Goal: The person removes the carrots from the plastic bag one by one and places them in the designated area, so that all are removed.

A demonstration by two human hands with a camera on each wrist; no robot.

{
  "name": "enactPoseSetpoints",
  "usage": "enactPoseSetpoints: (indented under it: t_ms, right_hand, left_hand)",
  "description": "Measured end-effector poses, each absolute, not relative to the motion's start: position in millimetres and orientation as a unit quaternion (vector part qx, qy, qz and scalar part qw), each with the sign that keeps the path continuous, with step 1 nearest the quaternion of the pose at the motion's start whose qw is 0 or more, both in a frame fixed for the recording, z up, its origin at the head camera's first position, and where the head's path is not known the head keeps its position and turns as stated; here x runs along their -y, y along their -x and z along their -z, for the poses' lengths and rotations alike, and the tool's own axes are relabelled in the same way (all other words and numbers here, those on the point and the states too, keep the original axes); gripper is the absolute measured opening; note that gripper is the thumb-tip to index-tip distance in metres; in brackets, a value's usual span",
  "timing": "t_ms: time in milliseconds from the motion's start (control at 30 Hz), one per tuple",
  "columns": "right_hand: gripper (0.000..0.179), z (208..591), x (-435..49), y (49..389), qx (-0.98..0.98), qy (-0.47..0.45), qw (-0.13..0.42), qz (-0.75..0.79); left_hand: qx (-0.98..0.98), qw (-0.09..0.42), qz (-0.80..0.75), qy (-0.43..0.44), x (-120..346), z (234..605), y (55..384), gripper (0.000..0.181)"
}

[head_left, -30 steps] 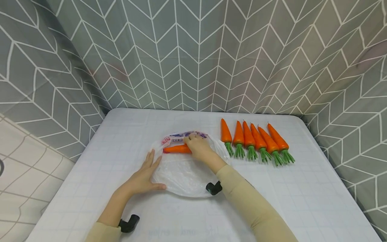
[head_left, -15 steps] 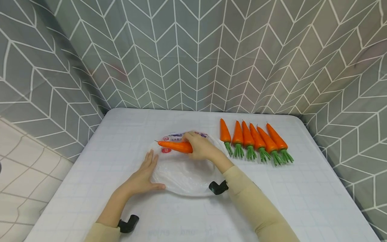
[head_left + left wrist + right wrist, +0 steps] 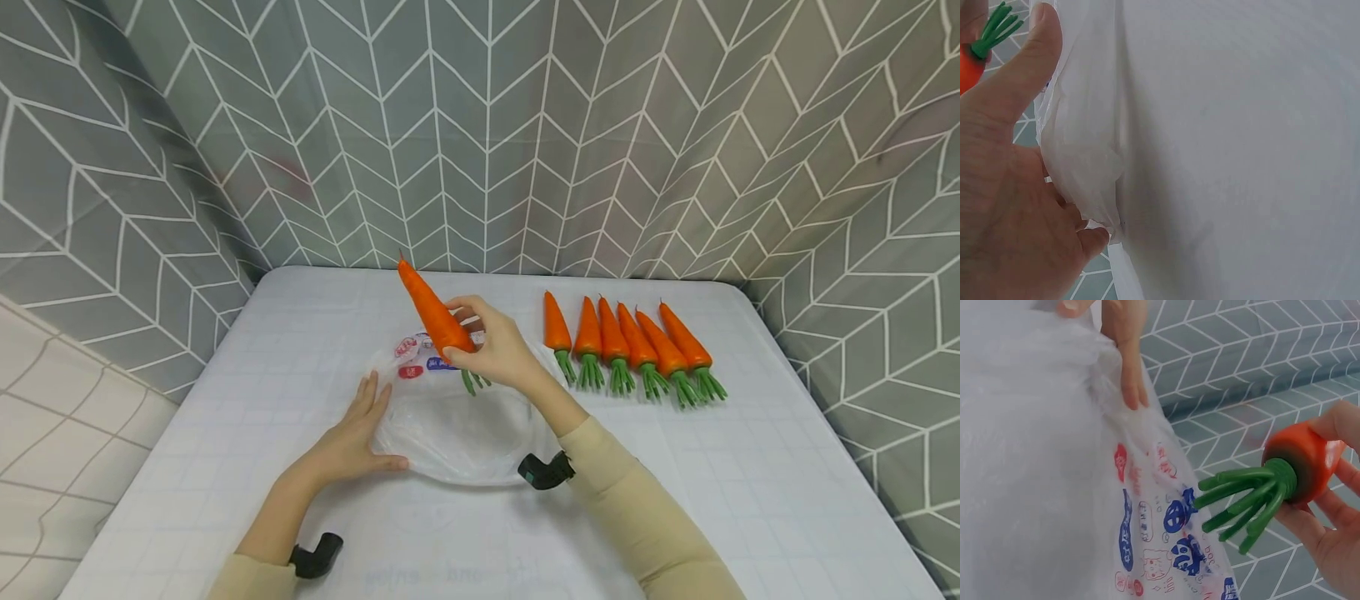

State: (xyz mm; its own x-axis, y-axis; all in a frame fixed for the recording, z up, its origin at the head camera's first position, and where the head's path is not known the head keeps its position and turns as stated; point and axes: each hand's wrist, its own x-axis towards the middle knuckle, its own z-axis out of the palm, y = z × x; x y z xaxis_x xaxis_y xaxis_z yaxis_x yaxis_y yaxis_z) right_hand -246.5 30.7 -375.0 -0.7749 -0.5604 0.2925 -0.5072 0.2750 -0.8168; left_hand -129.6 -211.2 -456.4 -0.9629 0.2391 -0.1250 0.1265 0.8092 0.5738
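Observation:
My right hand (image 3: 495, 343) grips a carrot (image 3: 433, 308) by its thick end, above the far edge of a white plastic bag (image 3: 450, 433). The carrot's tip points up and to the left; its green stalks (image 3: 1250, 494) hang toward the bag in the right wrist view. Red and blue print marks the bag, which lies on the table. At the bag's left edge rests my left hand (image 3: 352, 437), fingers straight and thumb spread. In the left wrist view, the thumb (image 3: 1025, 65) of that hand lies along the crumpled plastic (image 3: 1082, 137).
To the right of the bag, several carrots (image 3: 630, 342) lie in a row on the white table (image 3: 750, 483), stalks toward me. A grey patterned curtain (image 3: 480, 142) stands behind the table and along its sides. Black wrist-worn pieces (image 3: 317, 556) sit at both wrists.
My right hand has lifted the carrot up out of the bag and turned it from lying level to tip-up. The left hand has stayed at the bag's edge.

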Motion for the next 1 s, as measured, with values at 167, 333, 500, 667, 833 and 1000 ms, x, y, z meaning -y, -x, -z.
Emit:
enactPoseSetpoints:
  t_ms: [167,333,500,667,833,1000]
  right_hand:
    - [0.055,368.7,-31.8,241.1,-0.798,0.317,0.025,0.512]
    - [0.054,365.0,-34.6,236.3,-0.801,0.318,0.013,0.507]
    - [0.055,361.4,-41.6,230.7,-0.797,0.311,0.002,0.518]
    - [0.056,360.6,-51.7,227.7,-0.788,0.300,-0.003,0.537]
    - [0.056,361.6,-63.8,225.4,-0.784,0.284,-0.005,0.552]
    - [0.058,363.2,-77.1,222.2,-0.787,0.264,0.001,0.558]
  left_hand:
    - [-0.946,0.098,-0.294,-0.098,211.4,456.7,129.6,0.124]
    - [-0.945,0.100,-0.296,-0.095,211.7,456.7,129.8,0.124]
    - [-0.946,0.097,-0.293,-0.096,212.4,457.1,129.9,0.123]
    - [-0.948,0.094,-0.287,-0.100,212.1,457.9,130.0,0.123]
    - [-0.948,0.090,-0.286,-0.104,211.9,459.5,130.8,0.123]
    - [-0.949,0.094,-0.283,-0.101,211.7,461.1,132.1,0.124]
